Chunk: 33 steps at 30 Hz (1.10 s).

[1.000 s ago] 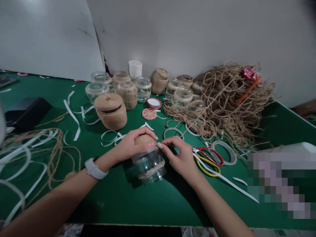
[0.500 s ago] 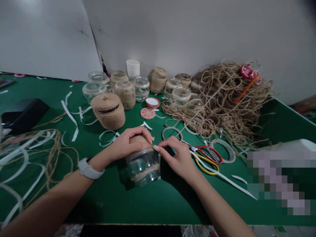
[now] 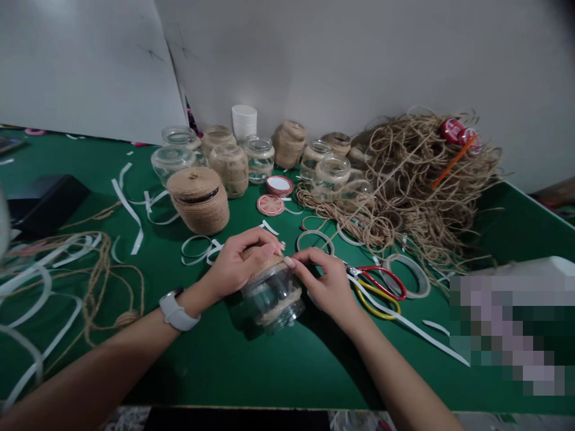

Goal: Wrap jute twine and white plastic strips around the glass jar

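Observation:
A glass jar (image 3: 275,299) lies tipped over the green table, its threaded mouth towards me and jute twine (image 3: 268,263) coiled over its far end. My left hand (image 3: 242,260) is closed round that wrapped end, fingers over the coils. At the right edge of the coils, my right hand (image 3: 330,284) pinches the twine between thumb and forefinger; the pinched bit is mostly hidden. Beyond my left hand stands a jar fully wrapped in jute with a wrapped lid (image 3: 200,200). Scissors (image 3: 380,290) with red and yellow handles lie right of my right hand.
Several glass jars (image 3: 332,176), some partly wrapped, stand along the back near stacked white cups (image 3: 245,123). A big tangle of jute (image 3: 417,161) fills the back right. Tape rolls (image 3: 408,275), jar lids (image 3: 271,205) and white strips (image 3: 130,209) lie about. A black object (image 3: 51,200) sits left.
The jar has turned and shifted slightly right, its mouth swinging right. My left hand has moved a little right with it, while my right hand keeps pinching at the edge of the coils.

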### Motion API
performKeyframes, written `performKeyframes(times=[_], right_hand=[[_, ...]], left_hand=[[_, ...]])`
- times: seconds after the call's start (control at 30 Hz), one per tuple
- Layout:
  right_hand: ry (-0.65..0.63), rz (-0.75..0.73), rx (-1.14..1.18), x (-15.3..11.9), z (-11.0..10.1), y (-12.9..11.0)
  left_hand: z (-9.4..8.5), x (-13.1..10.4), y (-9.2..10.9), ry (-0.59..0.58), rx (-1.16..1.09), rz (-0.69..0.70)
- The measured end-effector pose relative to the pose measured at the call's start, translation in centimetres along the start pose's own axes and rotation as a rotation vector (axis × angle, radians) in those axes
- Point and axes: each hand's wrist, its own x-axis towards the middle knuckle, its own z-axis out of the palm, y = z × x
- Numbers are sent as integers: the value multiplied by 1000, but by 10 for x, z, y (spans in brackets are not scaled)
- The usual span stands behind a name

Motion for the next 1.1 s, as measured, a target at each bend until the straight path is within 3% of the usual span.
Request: performKeyframes(times=[0.23, 0.37, 0.83, 1.1], right_hand=[[24, 24, 24, 1, 0, 4], [40, 15, -1, 1, -2, 5], [86, -22, -39, 2, -11, 5], [26, -38, -26, 0, -3, 3]], left_hand=[[-6, 2, -5, -66, 194, -95], [-9, 4, -9, -133, 152, -149], [-12, 6, -7, -130, 105, -40], [-13, 6, -4, -145, 92, -48]])
